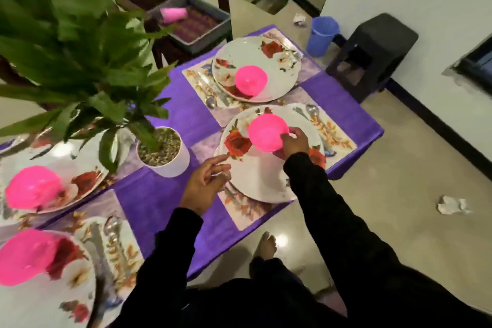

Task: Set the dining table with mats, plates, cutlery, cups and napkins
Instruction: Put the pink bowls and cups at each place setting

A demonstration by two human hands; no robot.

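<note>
While the right hand (pixel 294 142) pinches the rim of a pink cup (pixel 268 132) over the near right plate (pixel 266 168), the left hand (pixel 206 184) hovers beside that plate's left edge, fingers loosely spread and holding nothing. This plate sits on a floral mat (pixel 247 210) close to the purple table's (pixel 165 194) right edge, with bare floor beyond. A potted plant (pixel 162 152) crowds the left. 3 other plates each carry a glossy pink cup, mouth down.
</note>
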